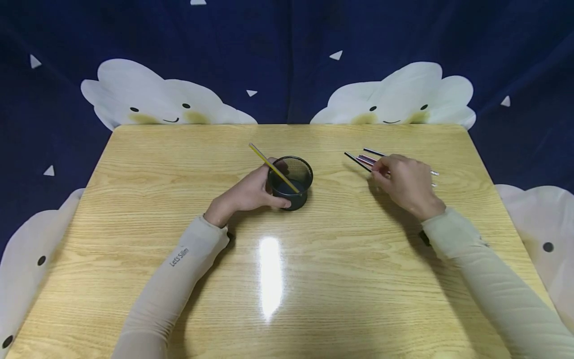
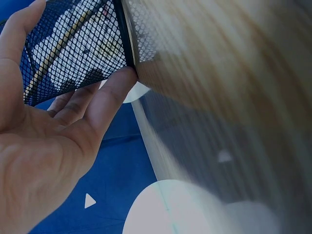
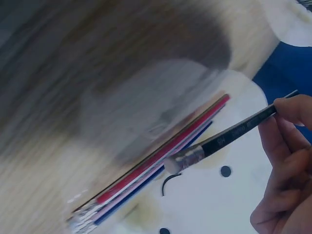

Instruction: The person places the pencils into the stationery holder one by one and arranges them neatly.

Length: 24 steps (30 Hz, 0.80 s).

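My left hand (image 1: 251, 192) grips a black mesh pen cup (image 1: 299, 201) around its side, thumb at the front. The cup stands upright on the table, and through its mesh wall (image 2: 78, 53) the left wrist view shows a pencil. That yellow pencil (image 1: 269, 163) leans inside the cup, its upper end sticking out past the rim to the left. At the right, my right hand (image 1: 405, 182) pinches a dark pencil (image 3: 239, 130) between thumb and fingers, its eraser end pointing away from the fingertips. Beside it lie several pencils, among them a red pencil (image 3: 163, 158) and a blue pencil (image 3: 153, 179).
The wooden table (image 1: 341, 279) has a glossy top that reflects light in front of the cup. A dark blue curtain (image 1: 287, 60) with white cloud prints hangs along its back and sides.
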Motion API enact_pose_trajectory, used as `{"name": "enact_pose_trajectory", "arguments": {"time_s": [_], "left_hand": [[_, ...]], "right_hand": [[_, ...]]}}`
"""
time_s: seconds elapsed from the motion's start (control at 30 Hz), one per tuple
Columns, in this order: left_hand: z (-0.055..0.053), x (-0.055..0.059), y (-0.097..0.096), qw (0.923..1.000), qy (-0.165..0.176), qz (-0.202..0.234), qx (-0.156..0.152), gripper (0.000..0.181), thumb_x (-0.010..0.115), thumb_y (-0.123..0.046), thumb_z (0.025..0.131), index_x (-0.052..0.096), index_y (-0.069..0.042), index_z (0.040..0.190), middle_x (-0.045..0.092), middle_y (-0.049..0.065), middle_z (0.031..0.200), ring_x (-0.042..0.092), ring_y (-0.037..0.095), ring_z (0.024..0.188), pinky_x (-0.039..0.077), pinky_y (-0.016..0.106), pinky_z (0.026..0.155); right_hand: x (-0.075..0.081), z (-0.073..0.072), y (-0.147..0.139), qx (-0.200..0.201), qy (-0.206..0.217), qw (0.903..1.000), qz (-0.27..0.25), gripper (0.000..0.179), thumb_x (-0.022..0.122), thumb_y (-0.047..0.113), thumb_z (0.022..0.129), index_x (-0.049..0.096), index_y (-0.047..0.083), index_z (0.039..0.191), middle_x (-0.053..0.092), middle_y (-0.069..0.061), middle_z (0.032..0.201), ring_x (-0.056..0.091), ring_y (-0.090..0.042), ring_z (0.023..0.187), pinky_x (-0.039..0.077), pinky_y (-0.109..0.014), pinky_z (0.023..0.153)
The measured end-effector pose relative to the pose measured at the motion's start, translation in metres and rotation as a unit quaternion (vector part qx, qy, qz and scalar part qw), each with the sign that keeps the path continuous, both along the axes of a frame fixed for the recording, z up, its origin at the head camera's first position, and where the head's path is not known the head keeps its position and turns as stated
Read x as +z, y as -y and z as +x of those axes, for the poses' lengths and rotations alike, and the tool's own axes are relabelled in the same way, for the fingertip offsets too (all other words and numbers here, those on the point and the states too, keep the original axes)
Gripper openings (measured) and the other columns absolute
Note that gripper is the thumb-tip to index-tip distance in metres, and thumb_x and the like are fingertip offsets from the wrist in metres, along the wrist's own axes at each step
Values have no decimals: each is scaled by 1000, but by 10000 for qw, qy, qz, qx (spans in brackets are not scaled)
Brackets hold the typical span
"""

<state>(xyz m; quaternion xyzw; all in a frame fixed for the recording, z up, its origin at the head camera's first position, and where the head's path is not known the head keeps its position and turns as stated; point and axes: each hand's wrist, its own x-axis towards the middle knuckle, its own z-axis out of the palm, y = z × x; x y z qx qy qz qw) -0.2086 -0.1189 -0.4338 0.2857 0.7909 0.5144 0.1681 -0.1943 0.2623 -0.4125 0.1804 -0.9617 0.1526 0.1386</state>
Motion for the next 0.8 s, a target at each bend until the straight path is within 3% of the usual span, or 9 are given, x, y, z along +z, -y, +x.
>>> {"name": "enact_pose_trajectory", "arguments": {"time_s": [0.3,0.8], "left_hand": [[0,-1,0,10000,19,78,-30,79,97,-9,81,54,3,146,48,15,144,50,28,132,36,45,118],[0,0,0,10000,-13,33,26,81,97,-8,81,51,7,146,49,17,143,52,27,129,39,42,115]], "right_hand": [[12,3,20,116,80,9991,-390,8,75,10,98,82,13,95,78,-3,89,45,-14,55,33,-39,50],[25,6,53,579,-111,9948,-826,6,77,11,96,82,14,94,76,2,87,40,-9,54,32,-36,52]]}}
